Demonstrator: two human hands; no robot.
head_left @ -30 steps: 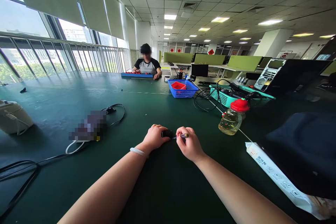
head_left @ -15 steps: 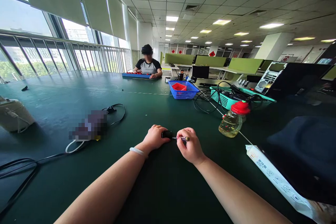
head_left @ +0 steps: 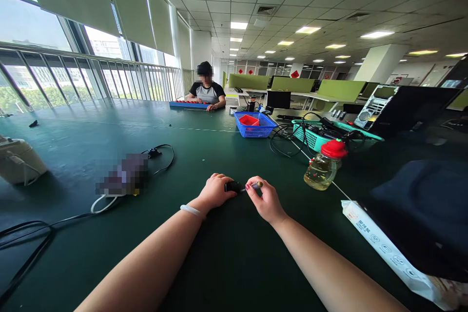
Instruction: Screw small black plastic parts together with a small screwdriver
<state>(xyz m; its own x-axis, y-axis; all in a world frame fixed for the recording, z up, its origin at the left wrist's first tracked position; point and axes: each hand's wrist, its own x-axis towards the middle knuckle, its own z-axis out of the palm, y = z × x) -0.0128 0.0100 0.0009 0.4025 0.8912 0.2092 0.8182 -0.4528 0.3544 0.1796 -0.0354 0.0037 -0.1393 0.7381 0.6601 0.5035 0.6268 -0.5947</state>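
Observation:
My left hand (head_left: 215, 191) rests on the green table (head_left: 234, 263), fingers curled over a small black object (head_left: 232, 186). My right hand (head_left: 266, 200) pinches a small screwdriver (head_left: 253, 185) with a dark handle and brass-coloured end; its tip points left into the black object. Both hands meet at the middle of the view. A white band circles my left wrist.
A jar of yellowish liquid with a red lid (head_left: 323, 165) stands to the right. A blue basket (head_left: 254, 124) and a teal basket with cables (head_left: 317, 133) lie beyond. A dark bag (head_left: 420, 214) is at right, cables at left. Another person (head_left: 205, 90) sits at the far end.
My right hand has rolled slightly, so the screwdriver's handle end has risen and shows more between my fingers. My left hand has stayed on the black object.

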